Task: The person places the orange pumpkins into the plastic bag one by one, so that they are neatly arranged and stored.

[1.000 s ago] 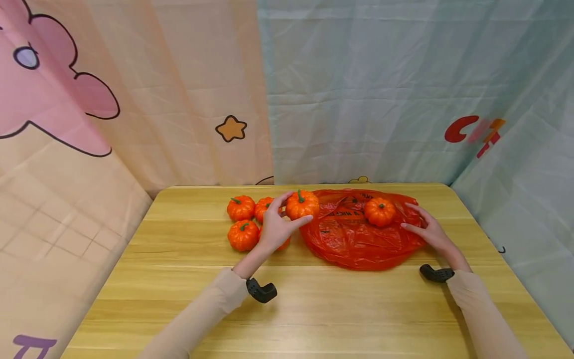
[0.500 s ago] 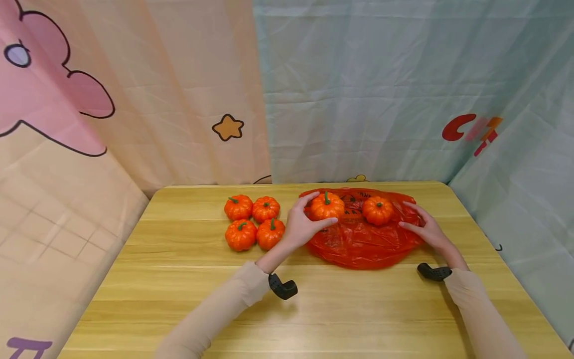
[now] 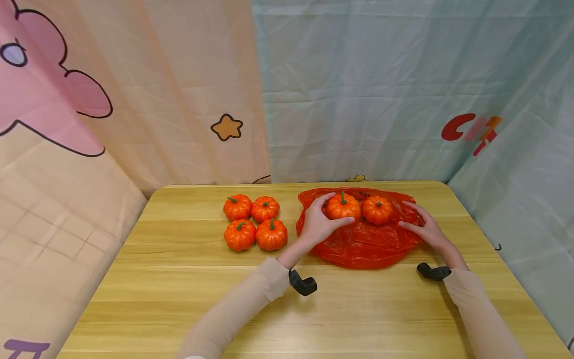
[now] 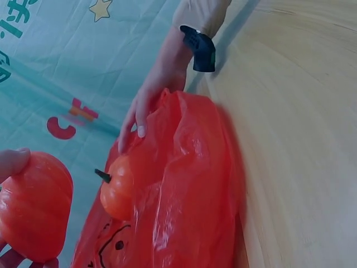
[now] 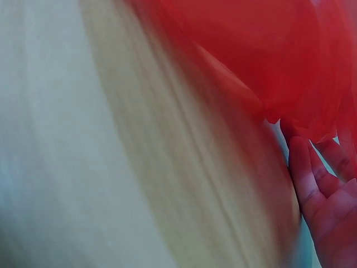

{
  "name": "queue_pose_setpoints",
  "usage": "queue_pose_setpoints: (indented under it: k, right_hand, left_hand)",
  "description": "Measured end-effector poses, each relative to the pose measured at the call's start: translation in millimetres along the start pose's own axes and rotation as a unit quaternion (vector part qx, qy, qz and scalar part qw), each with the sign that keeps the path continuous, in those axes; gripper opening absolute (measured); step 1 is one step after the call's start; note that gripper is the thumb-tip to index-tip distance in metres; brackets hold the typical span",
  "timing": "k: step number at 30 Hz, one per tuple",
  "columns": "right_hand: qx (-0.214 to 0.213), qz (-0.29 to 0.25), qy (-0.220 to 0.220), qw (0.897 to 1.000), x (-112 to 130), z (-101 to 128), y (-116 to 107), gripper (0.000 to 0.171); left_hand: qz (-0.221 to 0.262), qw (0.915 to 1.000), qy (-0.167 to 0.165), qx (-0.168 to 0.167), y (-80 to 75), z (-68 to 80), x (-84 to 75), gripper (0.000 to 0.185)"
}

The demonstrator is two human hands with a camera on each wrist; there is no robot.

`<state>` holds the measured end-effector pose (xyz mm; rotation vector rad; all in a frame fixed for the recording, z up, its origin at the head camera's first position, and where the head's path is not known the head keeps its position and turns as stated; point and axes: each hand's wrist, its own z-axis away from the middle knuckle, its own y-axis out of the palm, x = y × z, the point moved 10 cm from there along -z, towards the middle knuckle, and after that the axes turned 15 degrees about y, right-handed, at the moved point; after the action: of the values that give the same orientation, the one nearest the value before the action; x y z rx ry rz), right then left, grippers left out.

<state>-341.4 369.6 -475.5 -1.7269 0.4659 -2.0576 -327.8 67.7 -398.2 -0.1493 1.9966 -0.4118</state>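
My left hand [image 3: 319, 225] grips a small orange pumpkin [image 3: 343, 207] over the red plastic bag [image 3: 358, 239], right beside a second pumpkin [image 3: 377, 210] that sits on the bag. In the left wrist view the held pumpkin [image 4: 33, 206] fills the lower left corner and the other pumpkin [image 4: 120, 190] lies against the bag [image 4: 184, 190]. My right hand [image 3: 425, 230] rests with straight fingers on the bag's right edge; the right wrist view shows its fingers [image 5: 318, 184] at the red plastic [image 5: 268, 61].
Several more orange pumpkins [image 3: 255, 222] stand in a cluster left of the bag on the wooden table [image 3: 314, 309]. Printed curtains [image 3: 358, 89] close off the back and both sides.
My left hand has carried the pumpkin rightward from the cluster onto the bag, up next to the second pumpkin. The right hand stayed on the bag's edge.
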Motion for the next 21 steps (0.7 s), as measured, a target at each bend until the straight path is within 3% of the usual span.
queue_pose_setpoints:
  k: [8, 21]
  right_hand:
    - [-0.002, 0.010, 0.010, 1.000, -1.7, -1.1, 0.5, 0.068]
    - [0.003, 0.007, 0.010, 1.000, -1.0, -1.1, 0.5, 0.068]
  left_hand:
    - [-0.009, 0.9996, -0.018, 0.021, 25.0, -9.3, 6.7, 0.074]
    - [-0.036, 0.9983, -0.046, 0.006, 44.0, -25.0, 24.3, 0.073]
